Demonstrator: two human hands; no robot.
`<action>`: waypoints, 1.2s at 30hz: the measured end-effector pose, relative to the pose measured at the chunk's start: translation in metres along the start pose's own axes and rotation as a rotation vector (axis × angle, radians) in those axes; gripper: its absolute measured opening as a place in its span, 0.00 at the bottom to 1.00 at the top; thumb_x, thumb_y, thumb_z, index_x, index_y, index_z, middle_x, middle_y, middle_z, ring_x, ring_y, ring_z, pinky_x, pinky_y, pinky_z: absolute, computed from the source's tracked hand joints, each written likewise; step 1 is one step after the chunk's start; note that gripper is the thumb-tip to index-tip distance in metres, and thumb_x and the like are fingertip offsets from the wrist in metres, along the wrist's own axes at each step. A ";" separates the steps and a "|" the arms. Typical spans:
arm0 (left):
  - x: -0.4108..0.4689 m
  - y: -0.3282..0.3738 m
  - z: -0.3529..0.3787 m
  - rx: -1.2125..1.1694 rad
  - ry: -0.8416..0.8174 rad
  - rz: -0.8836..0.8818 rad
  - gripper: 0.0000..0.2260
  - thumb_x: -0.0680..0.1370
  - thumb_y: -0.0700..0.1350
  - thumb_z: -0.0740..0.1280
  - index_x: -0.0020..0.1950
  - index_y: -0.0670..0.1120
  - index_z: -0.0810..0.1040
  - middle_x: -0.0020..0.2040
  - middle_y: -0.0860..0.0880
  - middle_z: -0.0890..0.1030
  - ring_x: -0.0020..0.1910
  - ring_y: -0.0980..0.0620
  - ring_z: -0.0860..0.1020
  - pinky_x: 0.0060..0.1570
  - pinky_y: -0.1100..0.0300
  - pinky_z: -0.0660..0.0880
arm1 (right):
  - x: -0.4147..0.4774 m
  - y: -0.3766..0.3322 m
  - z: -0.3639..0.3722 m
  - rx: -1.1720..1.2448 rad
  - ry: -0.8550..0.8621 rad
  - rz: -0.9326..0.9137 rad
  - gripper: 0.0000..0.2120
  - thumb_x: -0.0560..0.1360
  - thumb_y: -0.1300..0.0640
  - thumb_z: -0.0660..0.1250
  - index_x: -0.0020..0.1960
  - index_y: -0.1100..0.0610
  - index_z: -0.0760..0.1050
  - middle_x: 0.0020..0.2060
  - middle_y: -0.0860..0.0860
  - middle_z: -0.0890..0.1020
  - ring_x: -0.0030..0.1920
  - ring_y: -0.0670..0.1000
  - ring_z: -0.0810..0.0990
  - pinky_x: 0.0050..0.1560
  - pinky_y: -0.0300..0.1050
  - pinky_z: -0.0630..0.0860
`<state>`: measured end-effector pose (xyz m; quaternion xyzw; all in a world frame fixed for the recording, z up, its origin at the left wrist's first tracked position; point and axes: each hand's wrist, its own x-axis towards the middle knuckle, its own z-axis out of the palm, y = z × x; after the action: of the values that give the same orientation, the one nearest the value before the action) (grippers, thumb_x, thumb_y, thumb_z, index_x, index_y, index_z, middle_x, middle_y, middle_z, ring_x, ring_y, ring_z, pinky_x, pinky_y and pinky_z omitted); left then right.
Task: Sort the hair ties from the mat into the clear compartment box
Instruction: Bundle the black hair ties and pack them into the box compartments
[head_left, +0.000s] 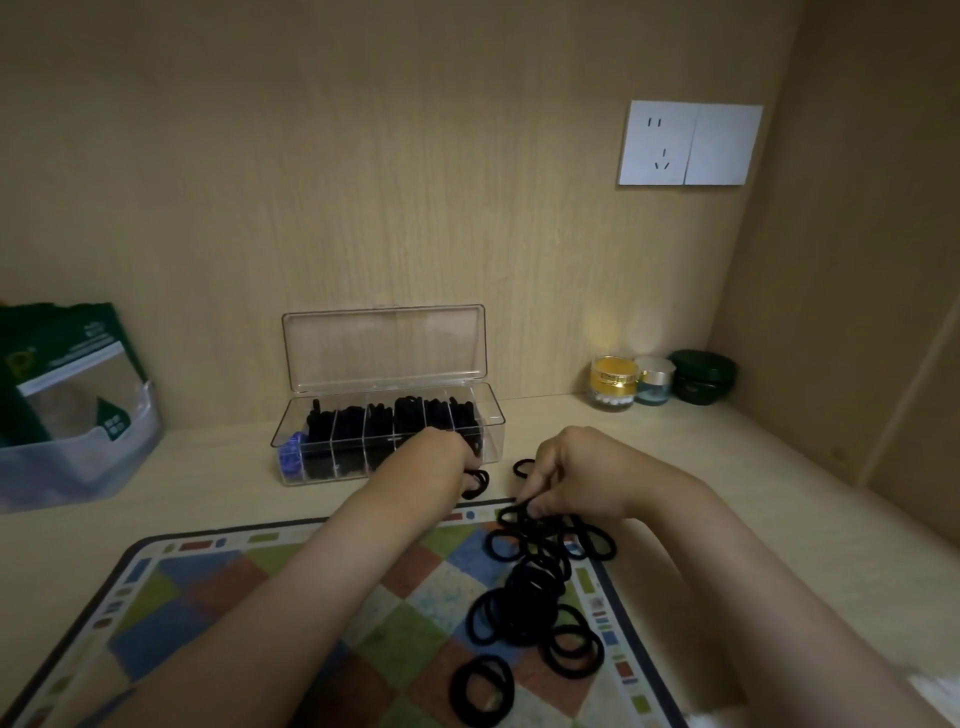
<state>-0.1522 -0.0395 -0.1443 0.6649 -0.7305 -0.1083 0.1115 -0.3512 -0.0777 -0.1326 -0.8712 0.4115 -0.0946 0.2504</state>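
Fingers (543, 486) of the right hand (582, 467) are curled down tight, pinching a loop or two at the far end of the hair ties (540, 582) heap, right at the mat's top border. Left hand (436, 460) is curled too, knuckles up, gripping a small black bunch (477, 484) that pokes out below it; can't count the loops in it. That hand sits just in front of the compartment box (389, 441), near its right end, with the bunch over the bare desk (208, 467) between box and mat. One lone tie (523, 467) lies on the desk between the two hands.

All the other ties are black and run in a loose overlapping string down the right side of the checkered mat (249, 613).

Box is clear plastic, lid (384, 348) flipped up toward the back wall, and the compartments are packed with black ties. The leftmost end has something blue (291, 454) in it.

Writing-wise, not much luck. The green pouch (62, 364) in the clear bin (88, 457) on the left has print and a logo, all too blurry to read. Same for the gold band on the jar (614, 382) at right, beside a small blue-glass jar (653, 383) and a dark green tub (702, 375). White wall socket (688, 144) sits above them.
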 end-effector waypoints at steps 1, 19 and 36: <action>0.001 0.000 0.001 0.009 -0.005 -0.002 0.12 0.82 0.44 0.65 0.62 0.44 0.82 0.56 0.44 0.83 0.54 0.47 0.81 0.50 0.60 0.77 | 0.000 -0.002 0.001 -0.033 0.002 -0.012 0.06 0.72 0.57 0.75 0.46 0.46 0.87 0.40 0.41 0.84 0.40 0.36 0.80 0.41 0.29 0.71; -0.017 0.014 -0.033 -0.312 -0.089 0.154 0.04 0.80 0.44 0.67 0.52 0.47 0.80 0.43 0.52 0.81 0.39 0.57 0.80 0.44 0.60 0.77 | 0.023 0.011 0.008 -0.230 0.175 0.077 0.11 0.75 0.58 0.69 0.55 0.51 0.85 0.48 0.48 0.86 0.47 0.48 0.81 0.49 0.42 0.78; -0.022 0.019 -0.018 -0.174 -0.282 0.199 0.06 0.73 0.42 0.74 0.48 0.52 0.87 0.36 0.61 0.82 0.35 0.67 0.78 0.36 0.74 0.70 | -0.012 -0.005 -0.010 -0.004 -0.107 0.015 0.11 0.75 0.64 0.67 0.49 0.49 0.83 0.42 0.43 0.85 0.43 0.41 0.83 0.47 0.37 0.78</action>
<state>-0.1629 -0.0164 -0.1217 0.5555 -0.7891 -0.2513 0.0753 -0.3591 -0.0698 -0.1216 -0.8725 0.4042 -0.0453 0.2707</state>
